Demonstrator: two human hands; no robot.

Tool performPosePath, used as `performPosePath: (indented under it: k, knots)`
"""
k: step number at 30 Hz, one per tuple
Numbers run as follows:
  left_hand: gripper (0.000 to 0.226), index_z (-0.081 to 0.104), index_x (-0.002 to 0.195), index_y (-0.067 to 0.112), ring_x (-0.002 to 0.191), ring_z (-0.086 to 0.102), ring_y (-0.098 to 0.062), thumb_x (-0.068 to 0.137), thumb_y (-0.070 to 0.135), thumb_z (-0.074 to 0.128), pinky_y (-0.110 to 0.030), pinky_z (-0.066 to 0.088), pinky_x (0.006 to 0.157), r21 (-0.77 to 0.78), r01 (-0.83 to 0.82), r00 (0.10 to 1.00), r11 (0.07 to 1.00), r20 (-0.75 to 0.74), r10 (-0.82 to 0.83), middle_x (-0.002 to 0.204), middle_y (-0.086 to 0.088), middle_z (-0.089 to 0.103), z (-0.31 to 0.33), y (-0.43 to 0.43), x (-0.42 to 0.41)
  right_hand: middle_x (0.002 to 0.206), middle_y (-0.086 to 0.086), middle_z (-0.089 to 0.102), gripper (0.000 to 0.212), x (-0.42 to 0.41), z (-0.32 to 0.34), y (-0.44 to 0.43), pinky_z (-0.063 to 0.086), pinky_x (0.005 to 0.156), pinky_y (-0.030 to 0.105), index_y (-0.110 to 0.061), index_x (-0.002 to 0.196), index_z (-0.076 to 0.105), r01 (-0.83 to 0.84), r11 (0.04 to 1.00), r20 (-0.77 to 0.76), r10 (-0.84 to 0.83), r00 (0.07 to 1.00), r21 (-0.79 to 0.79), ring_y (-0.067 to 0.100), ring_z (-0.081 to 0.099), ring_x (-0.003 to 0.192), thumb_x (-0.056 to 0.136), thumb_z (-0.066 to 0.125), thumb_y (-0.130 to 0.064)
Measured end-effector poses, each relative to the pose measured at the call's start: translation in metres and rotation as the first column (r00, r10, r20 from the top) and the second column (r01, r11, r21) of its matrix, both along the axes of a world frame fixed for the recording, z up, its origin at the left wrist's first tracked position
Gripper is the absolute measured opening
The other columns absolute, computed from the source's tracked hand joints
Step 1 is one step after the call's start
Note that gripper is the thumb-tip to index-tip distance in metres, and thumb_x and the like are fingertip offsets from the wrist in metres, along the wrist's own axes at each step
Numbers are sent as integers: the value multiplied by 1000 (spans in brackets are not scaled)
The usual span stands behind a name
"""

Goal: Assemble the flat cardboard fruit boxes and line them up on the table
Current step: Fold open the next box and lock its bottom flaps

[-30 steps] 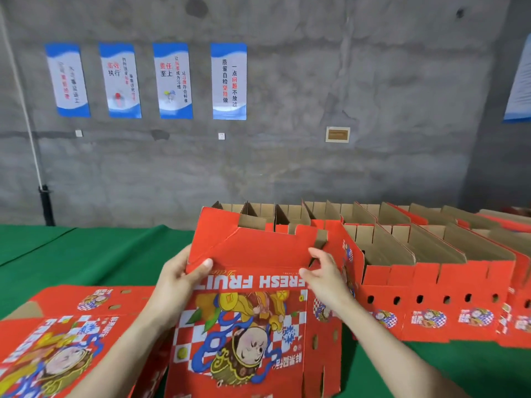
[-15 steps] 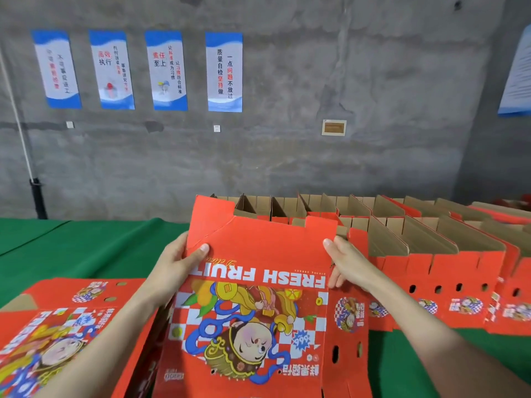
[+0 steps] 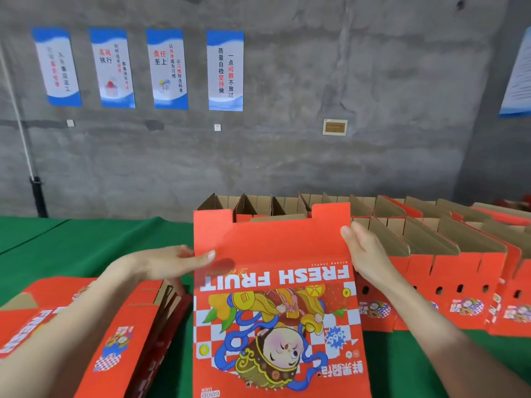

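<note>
red cardboard, a half-opened box [image 3: 275,282] is held upright at 6 o'clock, its side edges pinched by the left hand [image 3: 161,265] and right hand [image 3: 365,254]. assembled boxes [image 3: 431,254] are lined up at 2 o'clock; flat blanks [image 3: 115,340] are stacked unfolded at 8 o'clock.

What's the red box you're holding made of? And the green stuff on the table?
The red box looks like cardboard: smooth printed red outside, while the finished boxes behind show plain brown insides. The green table cover seems to be matte cloth, with a crease line, though I can't be sure.
</note>
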State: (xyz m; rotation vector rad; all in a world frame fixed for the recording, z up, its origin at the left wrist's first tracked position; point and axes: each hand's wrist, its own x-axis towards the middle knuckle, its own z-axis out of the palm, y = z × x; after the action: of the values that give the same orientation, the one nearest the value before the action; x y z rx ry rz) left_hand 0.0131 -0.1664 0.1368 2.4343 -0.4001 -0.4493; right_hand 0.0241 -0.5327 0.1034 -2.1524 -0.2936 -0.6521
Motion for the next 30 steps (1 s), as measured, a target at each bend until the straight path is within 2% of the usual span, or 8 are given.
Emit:
performPosePath:
  k: [3, 5, 9, 12, 17, 22, 25, 30]
  knots:
    - [82, 66, 95, 19, 70, 73, -26, 69, 84, 22, -28, 57, 76, -21, -86, 995, 996, -58, 85, 83, 0, 75, -17, -17, 2, 73, 9, 63, 31, 2, -11, -7, 50, 53, 20, -8, 87, 46, 6, 1000, -43, -5, 999, 18, 11, 67, 62, 101, 36, -34]
    - [86, 66, 88, 1, 64, 71, -29, 82, 73, 19, -34, 59, 72, -129, -210, 976, 969, 27, 215, 73, -14, 73, -30, -32, 7, 71, 11, 62, 32, 3, -21, -11, 51, 54, 27, -6, 86, 46, 37, 999, -40, -36, 999, 37, 18, 67, 62, 101, 36, -33]
    - [63, 50, 59, 8, 74, 64, -38, 100, 46, 21, -36, 48, 69, -128, -307, 764, 943, 558, 324, 67, -15, 64, -46, -48, 18, 64, 6, 58, 29, 3, -30, -15, 46, 49, 26, -12, 81, 45, 80, 994, 22, -82, 996, 73, 9, 62, 54, 101, 36, -30]
    - [49, 54, 77, 2, 81, 60, -45, 104, 28, 23, -47, 47, 76, -75, -363, 613, 929, 732, 298, 80, -24, 65, -54, -52, 20, 52, -2, 51, 28, -2, -31, -15, 37, 42, 17, -20, 74, 38, 104, 994, 91, -106, 990, 21, 2, 55, 47, 101, 37, -26]
    - [52, 46, 60, 15, 84, 60, -43, 101, 41, 26, -40, 44, 75, -248, -417, 615, 875, 631, 472, 85, -25, 67, -66, -58, 15, 48, -5, 50, 26, -8, -42, -12, 38, 42, 13, -24, 75, 39, 129, 986, 89, -120, 989, -109, 1, 57, 47, 101, 37, -25]
    - [45, 55, 106, 6, 102, 60, -41, 100, 44, 31, -41, 45, 86, -376, -443, 687, 814, 440, 578, 108, -20, 65, -81, -68, 11, 55, -4, 52, 38, -10, -58, -7, 47, 58, 36, -20, 77, 44, 273, 942, 60, -266, 962, -198, 20, 59, 53, 95, 26, -48]
    - [37, 55, 100, 7, 91, 62, -35, 99, 41, 40, -42, 48, 79, -475, -436, 682, 765, 380, 625, 95, -13, 67, -94, -73, 3, 56, 3, 56, 44, -12, -65, -4, 50, 60, 39, -13, 68, 47, 284, 947, 0, -288, 958, -150, 23, 60, 54, 96, 39, -46]
    - [18, 52, 102, 7, 85, 64, -33, 97, 24, 50, -35, 42, 67, -535, -461, 632, 708, 362, 686, 94, -11, 68, -110, -78, -3, 80, 7, 55, 50, -10, -68, 2, 42, 70, 33, -23, 49, 37, 315, 945, -74, -322, 944, -88, 23, 57, 73, 90, 63, -30]
